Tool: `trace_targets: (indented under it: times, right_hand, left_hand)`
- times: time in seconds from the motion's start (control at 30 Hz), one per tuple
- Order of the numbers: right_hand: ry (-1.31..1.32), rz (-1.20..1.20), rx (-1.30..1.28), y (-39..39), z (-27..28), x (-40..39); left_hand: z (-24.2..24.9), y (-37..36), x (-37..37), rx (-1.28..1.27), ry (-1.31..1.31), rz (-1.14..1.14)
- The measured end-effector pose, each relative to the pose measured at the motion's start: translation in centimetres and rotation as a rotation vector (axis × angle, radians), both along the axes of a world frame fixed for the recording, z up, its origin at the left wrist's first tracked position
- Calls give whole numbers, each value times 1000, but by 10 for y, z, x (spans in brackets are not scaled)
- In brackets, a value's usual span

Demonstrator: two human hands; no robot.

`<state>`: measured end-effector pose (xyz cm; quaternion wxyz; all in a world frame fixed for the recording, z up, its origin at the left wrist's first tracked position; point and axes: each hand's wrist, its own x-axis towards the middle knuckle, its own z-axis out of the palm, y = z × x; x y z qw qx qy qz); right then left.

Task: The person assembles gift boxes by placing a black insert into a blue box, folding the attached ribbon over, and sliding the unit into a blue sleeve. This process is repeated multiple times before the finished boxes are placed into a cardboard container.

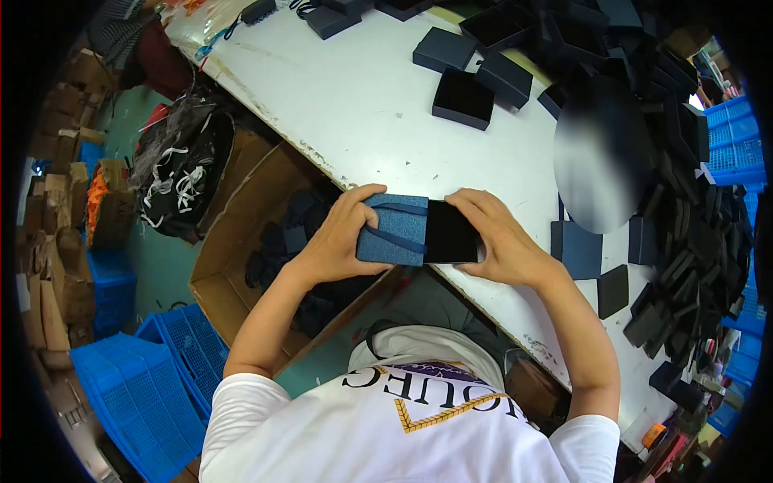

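Note:
Both hands are at the table's front edge around a small drawer-style gift box. My left hand [334,241] is closed on its blue textured sleeve [394,233], with the thumb and fingers at the left end. A dark blue ribbon [398,240] loops over the sleeve toward the left hand. From the sleeve's right end a black inner tray [451,232] sticks out. My right hand [503,241] grips the tray's outer end between thumb and fingers.
The white table [362,121] carries dark boxes [463,97] at the back and a large pile of black pieces [684,274] on the right. Below the left edge stands a cardboard carton [229,249] holding blue boxes. Blue crates [137,402] stand at lower left. A blurred oval hides part of the table.

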<state>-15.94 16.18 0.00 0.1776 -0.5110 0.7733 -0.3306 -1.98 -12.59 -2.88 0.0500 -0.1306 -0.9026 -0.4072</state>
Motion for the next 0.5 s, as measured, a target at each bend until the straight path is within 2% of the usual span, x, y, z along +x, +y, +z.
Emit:
trace_targets:
  times: [0.1, 0.13, 0.17, 0.2, 0.23, 0.3, 0.37, 0.43, 0.47, 0.5]
  right_hand:
    - [13, -34, -56, -12, -12, 11]
    - [43, -79, -90, -28, -12, 26]
    - [18, -116, -160, -43, -36, 42]
    - [-112, -152, -135, -62, -23, 53]
    - [-168, -238, -332, -71, -44, 58]
    - [-231, -226, -325, -79, -40, 60]
    - [-269, -182, -389, -79, -38, 66]
    - [17, -261, -277, -59, -4, 67]
    - [152, -295, -215, -44, 10, 70]
    - [246, -451, -232, -20, 15, 68]
  left_hand:
    - [-11, 15, 4, -35, 88, 52]
    - [-19, 23, 5, 27, 85, 66]
    - [-25, 28, 7, 21, 97, 127]
    - [-30, 35, 10, 26, 106, 175]
    - [-33, 42, 13, 39, 111, 210]
    - [-35, 35, 22, 55, 63, 256]
    - [-30, 39, 33, 202, 55, 289]
    - [-26, 31, 48, 231, 172, 346]
    - [-22, 21, 61, 213, 136, 478]
    - [-20, 9, 75, 195, 95, 612]
